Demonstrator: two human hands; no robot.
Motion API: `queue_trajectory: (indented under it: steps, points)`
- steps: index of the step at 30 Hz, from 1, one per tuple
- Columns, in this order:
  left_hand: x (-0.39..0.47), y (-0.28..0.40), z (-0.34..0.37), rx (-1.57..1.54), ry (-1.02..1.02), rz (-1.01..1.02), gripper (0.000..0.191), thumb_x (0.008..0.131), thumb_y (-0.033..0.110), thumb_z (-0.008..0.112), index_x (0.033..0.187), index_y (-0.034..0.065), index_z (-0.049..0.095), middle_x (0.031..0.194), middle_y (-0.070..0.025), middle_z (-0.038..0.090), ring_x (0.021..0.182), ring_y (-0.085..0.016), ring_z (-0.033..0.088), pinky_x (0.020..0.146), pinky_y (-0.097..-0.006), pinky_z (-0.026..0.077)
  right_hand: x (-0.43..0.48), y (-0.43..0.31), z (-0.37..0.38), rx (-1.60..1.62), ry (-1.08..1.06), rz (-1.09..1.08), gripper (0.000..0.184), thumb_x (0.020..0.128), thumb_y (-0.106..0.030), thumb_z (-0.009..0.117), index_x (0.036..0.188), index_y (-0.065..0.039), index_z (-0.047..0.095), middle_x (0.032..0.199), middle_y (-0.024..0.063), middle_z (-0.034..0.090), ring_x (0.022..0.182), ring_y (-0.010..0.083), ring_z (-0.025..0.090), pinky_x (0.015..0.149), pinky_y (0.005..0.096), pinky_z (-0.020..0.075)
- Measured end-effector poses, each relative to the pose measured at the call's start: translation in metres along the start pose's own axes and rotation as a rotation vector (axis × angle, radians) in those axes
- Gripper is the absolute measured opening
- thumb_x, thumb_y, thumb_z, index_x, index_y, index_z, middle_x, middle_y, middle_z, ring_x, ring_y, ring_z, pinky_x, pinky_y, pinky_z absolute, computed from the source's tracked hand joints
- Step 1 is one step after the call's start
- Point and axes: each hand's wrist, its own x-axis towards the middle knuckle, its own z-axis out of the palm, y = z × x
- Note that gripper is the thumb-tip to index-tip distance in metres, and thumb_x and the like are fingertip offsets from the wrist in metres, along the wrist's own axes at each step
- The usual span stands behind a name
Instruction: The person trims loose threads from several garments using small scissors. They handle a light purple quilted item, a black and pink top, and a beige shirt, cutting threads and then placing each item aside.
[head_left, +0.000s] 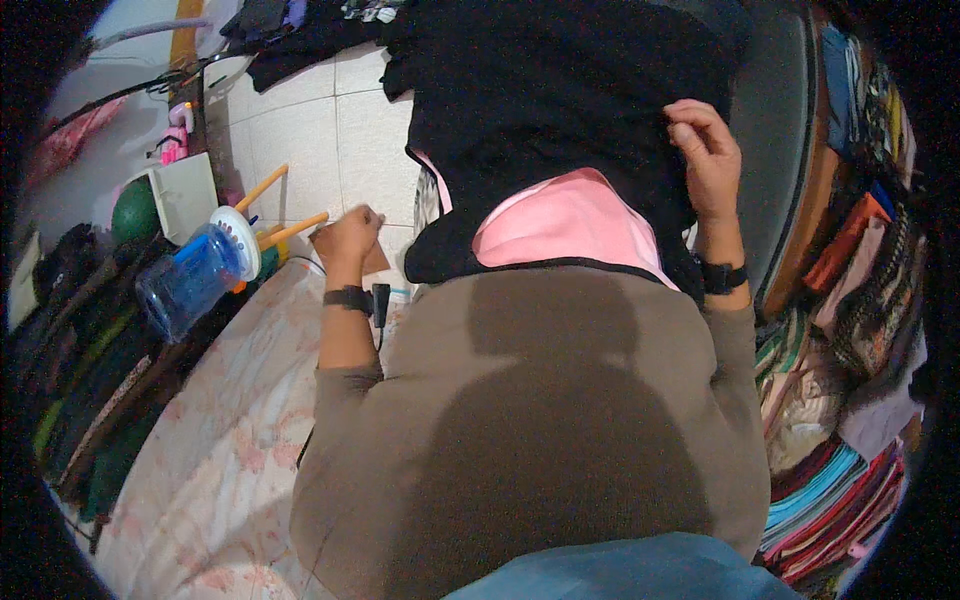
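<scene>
Black cloth (540, 97) lies spread before me, with a pink fabric piece (570, 217) showing at its near edge, against my body. At the cloth's right side, my right hand (705, 150) is raised with curled fingers; thumb and fingertips come close together near the black fabric, and whether they pinch some of it is unclear. To the left of the cloth, my left hand (351, 236) is bent over a brown flat piece (377, 259) above the tiled floor. Its fingers are mostly hidden, so its hold on that piece cannot be made out.
On the left stand a clear blue plastic container (191, 281), a white disc with orange legs (238, 240), a pale plastic tray (184, 196) and a green ball (135, 211). Folded clothes (832, 495) are stacked on the right. Dark garments (300, 60) lie at the upper left.
</scene>
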Motion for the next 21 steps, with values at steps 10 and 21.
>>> queue_trajectory:
  steps: [10,21]
  points:
    - [-0.008,0.221,-0.156,-0.584,0.455,1.116,0.011,0.078,0.007,0.068,0.089,0.0037,0.066,0.092,-0.0113,0.065,0.085,-0.028,0.063,0.076,-0.0339,0.050,-0.021,0.009,-0.007,0.497,0.169,0.140,0.017,0.094,-0.008,0.055,0.106,0.002,0.059,0.105,0.0119,0.063,0.078,0.0123,0.059,0.070,0.0282,0.0496]
    - [0.006,0.289,-0.133,0.002,0.633,1.264,0.013,0.074,0.014,0.070,0.083,0.0065,0.066,0.081,-0.0092,0.058,0.081,-0.029,0.059,0.070,-0.0390,0.051,-0.023,0.010,0.001,0.383,0.215,0.119,0.016,0.094,-0.007,0.054,0.106,0.001,0.060,0.099,0.0089,0.063,0.077,0.0104,0.057,0.070,0.0263,0.0494]
